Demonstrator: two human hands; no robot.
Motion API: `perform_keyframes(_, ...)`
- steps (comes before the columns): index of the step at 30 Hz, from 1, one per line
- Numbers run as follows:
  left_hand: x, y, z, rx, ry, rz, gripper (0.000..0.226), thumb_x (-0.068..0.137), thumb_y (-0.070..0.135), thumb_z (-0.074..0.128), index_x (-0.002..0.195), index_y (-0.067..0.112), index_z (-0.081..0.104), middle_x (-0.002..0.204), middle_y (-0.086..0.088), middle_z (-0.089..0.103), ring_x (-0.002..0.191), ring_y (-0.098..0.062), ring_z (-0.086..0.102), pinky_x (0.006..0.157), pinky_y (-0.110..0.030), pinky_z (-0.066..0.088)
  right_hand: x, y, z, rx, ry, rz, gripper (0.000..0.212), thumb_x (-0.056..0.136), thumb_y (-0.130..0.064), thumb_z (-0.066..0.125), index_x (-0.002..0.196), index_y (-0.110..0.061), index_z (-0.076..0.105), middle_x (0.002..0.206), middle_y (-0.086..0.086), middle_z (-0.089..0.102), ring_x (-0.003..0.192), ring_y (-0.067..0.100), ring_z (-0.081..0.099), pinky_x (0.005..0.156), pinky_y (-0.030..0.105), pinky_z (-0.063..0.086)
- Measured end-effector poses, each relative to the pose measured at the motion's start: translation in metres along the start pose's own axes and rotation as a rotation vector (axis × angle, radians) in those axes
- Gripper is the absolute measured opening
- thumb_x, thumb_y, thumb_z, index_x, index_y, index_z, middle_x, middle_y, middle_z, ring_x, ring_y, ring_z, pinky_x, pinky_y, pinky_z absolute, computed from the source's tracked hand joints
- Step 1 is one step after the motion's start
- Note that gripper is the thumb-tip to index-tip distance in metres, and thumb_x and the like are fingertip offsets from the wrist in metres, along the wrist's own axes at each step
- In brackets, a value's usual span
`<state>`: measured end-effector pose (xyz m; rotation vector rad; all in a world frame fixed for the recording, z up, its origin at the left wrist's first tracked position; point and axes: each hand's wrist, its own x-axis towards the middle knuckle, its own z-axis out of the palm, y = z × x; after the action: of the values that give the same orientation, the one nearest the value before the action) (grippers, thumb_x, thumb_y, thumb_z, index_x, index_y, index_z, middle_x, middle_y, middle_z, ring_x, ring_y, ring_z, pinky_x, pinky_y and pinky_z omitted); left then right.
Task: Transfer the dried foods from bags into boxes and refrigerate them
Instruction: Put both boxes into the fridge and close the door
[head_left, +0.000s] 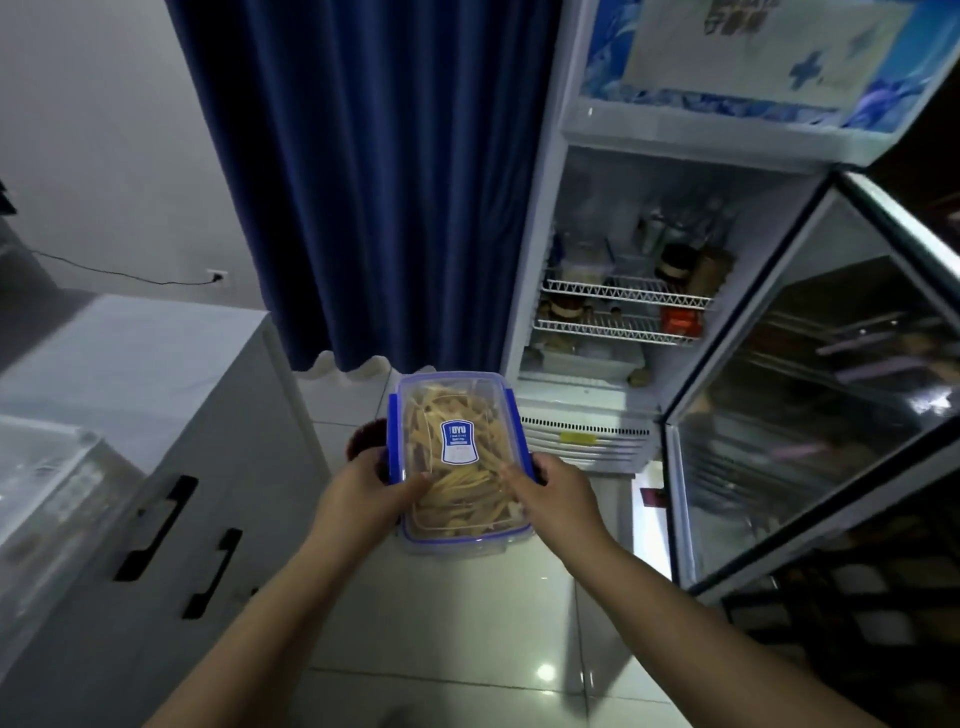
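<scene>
Most fingers of the left grip (363, 493) and right grip (558, 493) are hidden behind the clear blue-rimmed plastic box (457, 400), its white label (458, 441) carries print too small to read, a dark red round thing (363, 436) sits half hidden behind it, and the brown jars (675, 260) on the fridge shelves are blurred.

You have a glossy tiled floor (457, 623) underfoot, with a white cabinet (171, 467) standing on it at left and the open fridge (535, 249) far right. The fridge's wire shelves (623, 293) carry jars (675, 262) and a red packet (680, 322).
</scene>
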<state>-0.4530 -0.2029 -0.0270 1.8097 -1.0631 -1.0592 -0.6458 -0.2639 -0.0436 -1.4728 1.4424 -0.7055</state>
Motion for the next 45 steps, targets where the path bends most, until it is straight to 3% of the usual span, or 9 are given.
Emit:
perform_keyframes(4, 0.052, 0.016, 0.024, 0.049, -0.091, 0.035, 0.025, 0.077, 0.038, 0.071, 0.095, 0.029, 0.056, 0.094, 0.001, 0.071, 0.083, -0.015, 0.07, 0.075, -0.042, 0.059, 0.038, 0.011, -0.018, 0.026, 0.089, 0.052, 0.018, 0.084, -0.037, 0.065, 0.088, -0.019, 0.068, 0.081, 0.001, 0.072, 0.076, 0.02, 0.068, 0.068, 0.037, 0.056)
perform_keyframes(9, 0.128, 0.044, 0.045, 0.112, -0.19, 0.081, 0.039, 0.077, 0.041, 0.069, 0.108, 0.021, 0.057, 0.096, 0.002, 0.07, 0.084, -0.014, 0.069, 0.078, -0.04, 0.058, 0.09, 0.004, -0.039, 0.111, 0.197, 0.103, 0.012, 0.086, -0.029, 0.065, 0.09, -0.019, 0.069, 0.078, -0.005, 0.071, 0.071, 0.01, 0.067, 0.057, 0.022, 0.051)
perform_keyframes(14, 0.199, 0.076, 0.061, 0.149, -0.274, 0.126, 0.024, 0.078, 0.04, 0.069, 0.096, 0.031, 0.056, 0.095, 0.004, 0.07, 0.086, -0.016, 0.068, 0.082, -0.045, 0.056, 0.139, -0.006, -0.055, 0.149, 0.303, 0.152, 0.008, 0.084, -0.027, 0.067, 0.079, -0.021, 0.069, 0.069, -0.004, 0.069, 0.063, 0.01, 0.063, 0.057, 0.023, 0.049)
perform_keyframes(20, 0.253, 0.106, 0.094, 0.207, -0.348, 0.182, 0.036, 0.082, 0.036, 0.067, 0.113, 0.02, 0.056, 0.099, 0.003, 0.068, 0.085, -0.012, 0.066, 0.074, -0.03, 0.056, 0.181, -0.005, -0.078, 0.193, 0.413, 0.202, 0.009, 0.084, -0.022, 0.067, 0.077, -0.016, 0.069, 0.06, -0.008, 0.065, 0.049, -0.003, 0.058, 0.046, 0.012, 0.042)
perform_keyframes(24, 0.287, 0.121, 0.119, 0.215, -0.371, 0.198, 0.036, 0.079, 0.038, 0.067, 0.109, 0.02, 0.059, 0.098, 0.004, 0.069, 0.086, -0.013, 0.067, 0.079, -0.039, 0.058, 0.211, -0.001, -0.099, 0.199, 0.442, 0.217, 0.009, 0.085, -0.021, 0.065, 0.081, -0.014, 0.07, 0.066, -0.005, 0.068, 0.059, 0.006, 0.063, 0.053, 0.018, 0.047)
perform_keyframes(32, 0.358, 0.152, 0.174, 0.266, -0.343, 0.18, 0.034, 0.077, 0.041, 0.068, 0.104, 0.022, 0.06, 0.092, 0.007, 0.069, 0.081, -0.012, 0.068, 0.076, -0.04, 0.058, 0.295, 0.018, -0.145, 0.19, 0.429, 0.225, 0.01, 0.083, -0.024, 0.065, 0.085, -0.015, 0.071, 0.078, 0.001, 0.073, 0.074, 0.02, 0.07, 0.068, 0.037, 0.057)
perform_keyframes(38, 0.412, 0.19, 0.217, 0.217, -0.277, 0.14, 0.022, 0.082, 0.028, 0.066, 0.097, 0.028, 0.051, 0.084, 0.015, 0.061, 0.08, -0.007, 0.063, 0.065, -0.025, 0.051, 0.371, 0.026, -0.191, 0.235, 0.327, 0.203, 0.011, 0.085, -0.026, 0.066, 0.092, -0.019, 0.068, 0.086, 0.003, 0.073, 0.08, 0.023, 0.069, 0.073, 0.042, 0.056)
perform_keyframes(43, 0.452, 0.216, 0.245, 0.182, -0.227, 0.12, 0.022, 0.082, 0.027, 0.066, 0.096, 0.028, 0.049, 0.082, 0.015, 0.059, 0.08, -0.009, 0.062, 0.068, -0.026, 0.051, 0.427, 0.025, -0.224, 0.309, 0.206, 0.187, 0.021, 0.086, -0.02, 0.066, 0.106, -0.016, 0.065, 0.094, 0.002, 0.073, 0.077, 0.01, 0.067, 0.057, 0.014, 0.047)
perform_keyframes(45, 0.466, 0.223, 0.251, 0.182, -0.2, 0.106, 0.024, 0.082, 0.029, 0.066, 0.097, 0.028, 0.047, 0.087, 0.011, 0.061, 0.085, -0.014, 0.063, 0.075, -0.031, 0.052, 0.446, 0.025, -0.229, 0.341, 0.158, 0.203, 0.027, 0.086, -0.018, 0.066, 0.113, -0.017, 0.062, 0.1, 0.003, 0.072, 0.081, 0.01, 0.068, 0.058, 0.013, 0.047)
